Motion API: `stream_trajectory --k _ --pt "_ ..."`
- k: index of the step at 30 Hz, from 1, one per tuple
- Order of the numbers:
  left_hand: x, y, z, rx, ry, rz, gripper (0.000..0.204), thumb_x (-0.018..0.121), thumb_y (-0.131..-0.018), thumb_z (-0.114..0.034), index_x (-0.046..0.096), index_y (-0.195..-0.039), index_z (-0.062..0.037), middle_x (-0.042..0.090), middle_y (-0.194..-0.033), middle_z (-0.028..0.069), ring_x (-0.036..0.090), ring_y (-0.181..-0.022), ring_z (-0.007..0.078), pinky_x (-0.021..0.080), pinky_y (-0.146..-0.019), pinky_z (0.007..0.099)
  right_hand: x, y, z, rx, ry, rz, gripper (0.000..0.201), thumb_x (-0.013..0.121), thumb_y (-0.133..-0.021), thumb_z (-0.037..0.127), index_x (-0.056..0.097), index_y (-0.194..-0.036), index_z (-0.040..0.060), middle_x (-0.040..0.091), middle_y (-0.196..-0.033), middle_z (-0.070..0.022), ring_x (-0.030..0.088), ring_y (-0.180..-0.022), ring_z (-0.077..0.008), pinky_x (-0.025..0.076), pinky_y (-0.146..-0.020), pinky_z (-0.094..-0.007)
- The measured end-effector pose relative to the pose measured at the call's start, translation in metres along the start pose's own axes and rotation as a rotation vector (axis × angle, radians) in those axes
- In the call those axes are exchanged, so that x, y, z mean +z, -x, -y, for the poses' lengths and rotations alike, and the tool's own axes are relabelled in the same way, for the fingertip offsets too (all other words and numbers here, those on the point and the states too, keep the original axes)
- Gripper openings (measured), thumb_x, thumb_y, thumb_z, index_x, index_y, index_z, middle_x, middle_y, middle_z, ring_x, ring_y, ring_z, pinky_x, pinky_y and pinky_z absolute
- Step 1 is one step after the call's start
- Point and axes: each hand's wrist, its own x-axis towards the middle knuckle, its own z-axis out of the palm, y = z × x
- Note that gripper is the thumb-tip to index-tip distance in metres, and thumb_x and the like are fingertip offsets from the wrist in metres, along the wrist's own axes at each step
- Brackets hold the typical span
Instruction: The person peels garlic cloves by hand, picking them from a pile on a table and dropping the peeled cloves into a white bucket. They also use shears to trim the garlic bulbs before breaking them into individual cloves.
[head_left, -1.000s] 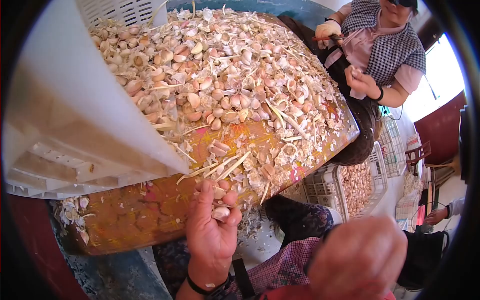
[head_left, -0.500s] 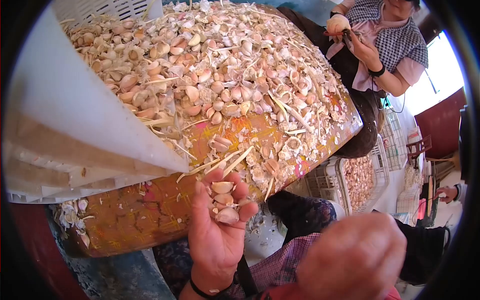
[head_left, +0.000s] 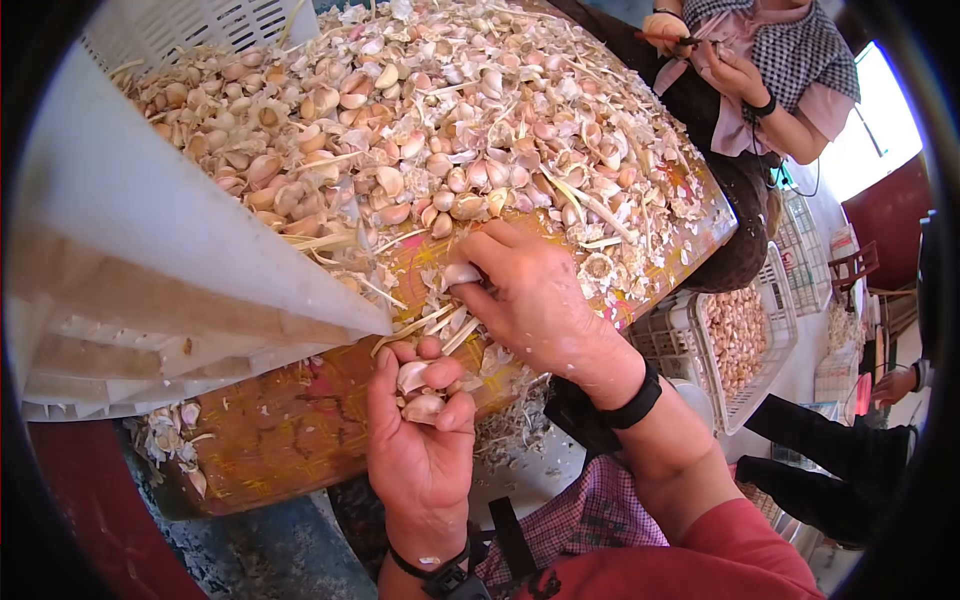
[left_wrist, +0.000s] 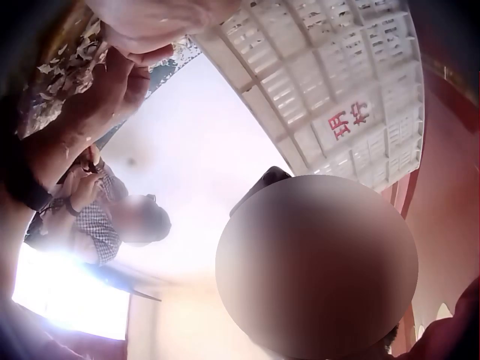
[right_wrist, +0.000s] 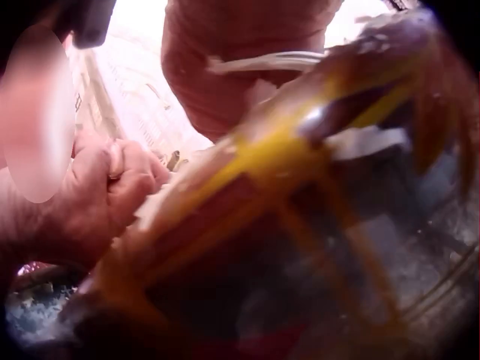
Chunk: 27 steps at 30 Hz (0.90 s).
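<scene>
Palm up at the table's front edge, my left hand (head_left: 420,450) holds several garlic cloves (head_left: 424,408) in its curled fingers. My right hand (head_left: 530,295) reaches over the table and pinches a pale garlic clove (head_left: 460,274) between thumb and fingertips. Just below that clove lie thin dry garlic stalks (head_left: 440,322). A big heap of garlic cloves and papery skins (head_left: 400,150) covers the table beyond both hands. In the right wrist view, my left hand (right_wrist: 112,187) shows with curled fingers, and the patterned tabletop is blurred.
A white plastic crate (head_left: 180,240) leans over the table's left side. Another person (head_left: 750,80) sits across the far corner, holding a tool. To the right, a crate (head_left: 770,370) of garlic cloves stands below table level. The patterned table (head_left: 290,440) has loose skins at its left end.
My right hand has swung from close to the camera at lower right to the table, where it now pinches a clove. My left fingers have curled further. The other person's hands have come together.
</scene>
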Motion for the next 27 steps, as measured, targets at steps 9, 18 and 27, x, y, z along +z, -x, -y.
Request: stream_trajectory --k 9,18,27 --pt "0.007 0.005 0.019 -0.034 -0.098 -0.066 0.02 0.047 -0.1 -0.025 0.057 -0.096 -0.0077 0.056 -0.102 0.0104 0.055 -0.081 0.0166 0.044 -0.048 0.025 -0.125 0.038 0.067 -0.405 -0.576 -0.123 0.009 0.069 -0.076 0.003 0.066 -0.084 0.0015 0.063 -0.079 -0.01 0.061 -0.064 -0.0192 0.049 -0.053 -0.0296" --pt "0.017 0.019 0.037 -0.074 -0.307 0.09 0.027 0.051 -0.098 -0.02 0.052 -0.121 -0.006 0.054 -0.105 0.0106 0.053 -0.083 0.017 0.043 -0.053 0.0256 -0.132 0.066 0.092 -0.407 -0.9 -0.411 0.007 0.067 -0.08 0.003 0.062 -0.082 -0.0025 0.061 -0.075 -0.0146 0.062 -0.06 -0.0208 0.049 -0.049 -0.0294" --pt "0.013 0.005 0.037 0.098 -0.55 0.038 0.04 0.052 -0.097 -0.022 0.047 -0.132 -0.0045 0.058 -0.111 0.0068 0.057 -0.089 0.0113 0.05 -0.064 0.0253 -0.053 0.03 0.028 -0.036 -0.339 0.094 0.03 0.063 -0.081 0.004 0.061 -0.11 0.0 0.061 -0.092 -0.0147 0.063 -0.074 -0.0306 0.051 -0.061 -0.0354"
